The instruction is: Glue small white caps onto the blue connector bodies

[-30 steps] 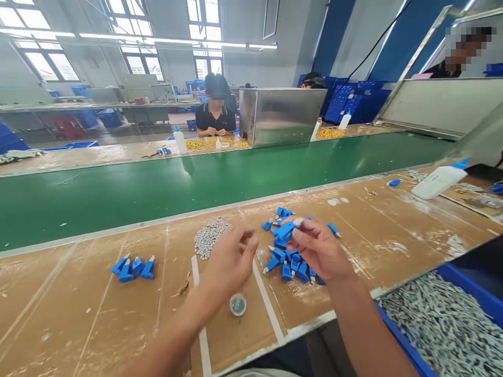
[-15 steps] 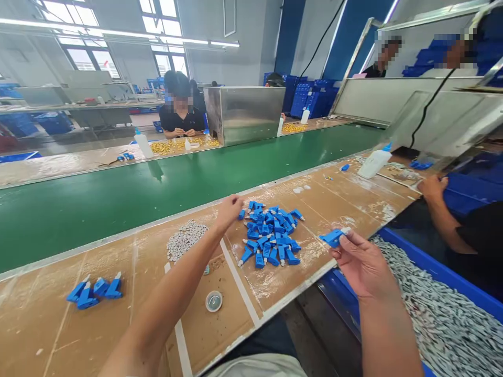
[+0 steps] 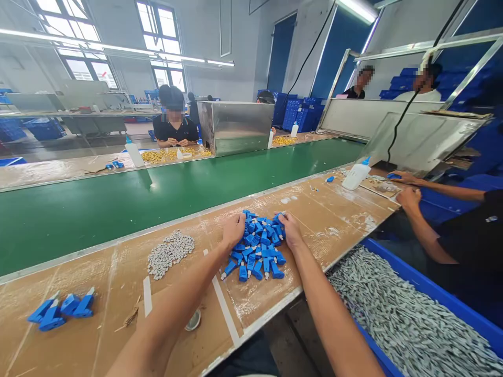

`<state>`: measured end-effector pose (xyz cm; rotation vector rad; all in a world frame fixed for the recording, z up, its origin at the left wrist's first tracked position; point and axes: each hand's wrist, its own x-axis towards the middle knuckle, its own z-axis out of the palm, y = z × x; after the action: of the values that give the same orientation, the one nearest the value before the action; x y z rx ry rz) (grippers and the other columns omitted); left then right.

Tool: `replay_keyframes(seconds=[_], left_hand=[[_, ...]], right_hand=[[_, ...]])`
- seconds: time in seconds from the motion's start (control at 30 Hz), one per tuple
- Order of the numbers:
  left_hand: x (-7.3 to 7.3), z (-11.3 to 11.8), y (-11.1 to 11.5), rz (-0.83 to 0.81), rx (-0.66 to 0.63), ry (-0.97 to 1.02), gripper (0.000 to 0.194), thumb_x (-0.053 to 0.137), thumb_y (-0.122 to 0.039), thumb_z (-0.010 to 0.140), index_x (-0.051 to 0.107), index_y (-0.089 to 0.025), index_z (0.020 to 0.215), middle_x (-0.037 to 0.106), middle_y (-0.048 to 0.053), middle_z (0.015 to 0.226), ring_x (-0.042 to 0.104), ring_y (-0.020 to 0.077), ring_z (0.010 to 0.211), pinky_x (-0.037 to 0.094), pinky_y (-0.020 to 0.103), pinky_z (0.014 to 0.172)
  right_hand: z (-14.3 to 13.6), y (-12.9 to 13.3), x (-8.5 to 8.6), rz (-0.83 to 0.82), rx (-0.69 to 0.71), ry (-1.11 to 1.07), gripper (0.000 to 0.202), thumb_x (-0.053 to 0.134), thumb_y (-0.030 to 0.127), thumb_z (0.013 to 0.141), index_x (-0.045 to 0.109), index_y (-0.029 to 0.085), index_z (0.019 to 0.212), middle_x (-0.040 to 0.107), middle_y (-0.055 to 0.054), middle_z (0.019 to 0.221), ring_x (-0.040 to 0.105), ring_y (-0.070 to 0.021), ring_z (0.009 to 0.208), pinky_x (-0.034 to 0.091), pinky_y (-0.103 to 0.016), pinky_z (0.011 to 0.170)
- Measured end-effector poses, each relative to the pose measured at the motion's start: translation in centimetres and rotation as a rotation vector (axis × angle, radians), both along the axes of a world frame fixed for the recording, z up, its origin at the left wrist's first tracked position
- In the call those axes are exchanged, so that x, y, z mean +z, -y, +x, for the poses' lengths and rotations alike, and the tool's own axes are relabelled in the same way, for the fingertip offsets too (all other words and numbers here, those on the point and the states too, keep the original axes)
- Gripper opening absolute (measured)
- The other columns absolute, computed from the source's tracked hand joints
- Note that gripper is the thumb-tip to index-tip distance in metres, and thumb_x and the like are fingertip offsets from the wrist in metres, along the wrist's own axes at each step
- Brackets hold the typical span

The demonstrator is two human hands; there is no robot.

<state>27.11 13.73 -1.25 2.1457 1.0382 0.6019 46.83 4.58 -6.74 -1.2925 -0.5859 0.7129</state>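
Observation:
A heap of blue plastic pieces with pale tips (image 3: pixel 255 248) lies on the cardboard-covered bench in front of me. My left hand (image 3: pixel 234 229) rests against the heap's left edge, its fingers loosely curved along the pieces and the tips partly hidden. On the opposite side, my right hand (image 3: pixel 291 229) has its thumb and fingers closed at a blue plastic piece (image 3: pixel 279 216) at the heap's upper right. Left of the heap is a pile of small grey-white pieces (image 3: pixel 171 252). Several more blue pieces (image 3: pixel 52 317) sit apart at the far left.
A green conveyor belt (image 3: pixel 188 180) runs behind the bench. A blue bin (image 3: pixel 444 290) full of grey-white parts stands at right. There is a white bottle (image 3: pixel 356 176) near a co-worker's hands (image 3: pixel 409 196). A small round dish (image 3: pixel 193 320) lies beneath my left forearm.
My right hand has moved left from the bench edge to the heap, bringing the blue piece it held. My left hand has come down along the heap's left side. The view has shifted right.

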Motion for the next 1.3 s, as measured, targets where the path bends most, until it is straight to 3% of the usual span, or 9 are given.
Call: replay_keyframes(seconds=[0.17,0.27,0.43,0.6,0.7,0.9,1.13,1.2,1.3], left_hand=[[1.7,-2.1,0.4,-0.003,-0.042,-0.087,0.035,0.059,-0.043,0.094,0.064,-0.015,0.114,0.067,0.009,0.112,0.065,0.0220,0.097,0.055,0.041,0.084],[3.3,-5.6,0.2,-0.001,-0.085,-0.200,0.038,0.062,-0.053,0.085,0.069,-0.016,0.087,0.070,0.006,0.081,0.065,0.0221,0.082,0.050,0.032,0.073],[4.4,-10.6,2.0,-0.045,-0.266,-0.428,0.040,0.077,-0.054,0.063,0.056,-0.023,0.048,0.050,-0.002,0.043,0.049,0.0166,0.049,0.038,0.030,0.056],[3.1,-9.1,4.9,-0.061,-0.429,-0.481,0.030,0.077,-0.039,0.064,0.056,-0.023,0.050,0.053,-0.003,0.048,0.043,0.0141,0.046,0.035,0.029,0.053],[3.0,-7.9,5.5,-0.030,-0.447,-0.468,0.027,0.075,-0.030,0.063,0.053,-0.022,0.052,0.051,-0.003,0.050,0.042,0.0133,0.047,0.033,0.029,0.051],[6.4,-11.1,7.4,0.026,-0.350,-0.330,0.021,0.060,-0.038,0.084,0.061,-0.021,0.072,0.062,0.001,0.068,0.055,0.0172,0.063,0.041,0.030,0.062],[9.1,-15.4,15.3,-0.545,-0.197,0.524,0.044,0.061,-0.050,0.090,0.058,-0.017,0.120,0.068,0.010,0.103,0.066,0.0181,0.085,0.055,0.029,0.071],[9.1,-15.9,16.0,-0.683,-0.152,0.643,0.044,0.055,-0.054,0.093,0.061,-0.015,0.112,0.069,0.010,0.095,0.068,0.0167,0.076,0.055,0.025,0.063],[8.8,-16.6,15.5,-1.130,-0.210,0.656,0.045,0.047,-0.054,0.095,0.063,-0.012,0.095,0.071,0.011,0.078,0.067,0.0142,0.056,0.049,0.019,0.046]], right_hand=[[0.2,-0.2,-0.6,0.069,0.011,-0.065,0.031,0.063,0.033,0.097,0.061,0.016,0.123,0.064,-0.009,0.122,0.066,-0.0229,0.102,0.058,-0.043,0.085],[1.8,2.4,-0.7,0.158,-0.072,-0.129,0.029,0.063,0.033,0.097,0.062,0.015,0.120,0.065,-0.009,0.118,0.067,-0.0216,0.098,0.058,-0.041,0.083],[2.4,8.0,-1.2,0.297,-0.216,-0.230,0.019,0.065,0.033,0.095,0.065,0.014,0.097,0.068,-0.002,0.091,0.065,-0.0144,0.075,0.056,-0.030,0.067],[-0.2,10.5,0.1,0.396,-0.201,-0.302,0.033,0.089,0.035,0.067,0.060,0.020,0.073,0.064,0.007,0.071,0.058,-0.0100,0.059,0.044,-0.021,0.048],[-1.6,11.1,1.7,0.410,-0.159,-0.301,0.034,0.091,0.035,0.063,0.061,0.022,0.073,0.063,0.007,0.070,0.057,-0.0092,0.058,0.044,-0.021,0.047],[-5.9,13.1,5.3,0.383,-0.083,-0.206,0.028,0.089,0.035,0.069,0.070,0.023,0.086,0.069,0.002,0.081,0.063,-0.0117,0.066,0.054,-0.024,0.060],[-16.0,14.3,9.6,0.384,0.251,0.179,0.017,0.070,0.031,0.090,0.071,0.023,0.106,0.065,-0.006,0.098,0.062,-0.0188,0.080,0.055,-0.032,0.070],[-17.4,14.4,10.5,0.401,0.344,0.313,0.014,0.065,0.027,0.094,0.070,0.024,0.107,0.062,-0.007,0.100,0.060,-0.0198,0.085,0.053,-0.032,0.072],[-18.5,14.1,11.0,0.403,0.507,0.410,0.015,0.066,0.028,0.093,0.071,0.025,0.107,0.057,-0.007,0.099,0.058,-0.0221,0.094,0.051,-0.034,0.078]])
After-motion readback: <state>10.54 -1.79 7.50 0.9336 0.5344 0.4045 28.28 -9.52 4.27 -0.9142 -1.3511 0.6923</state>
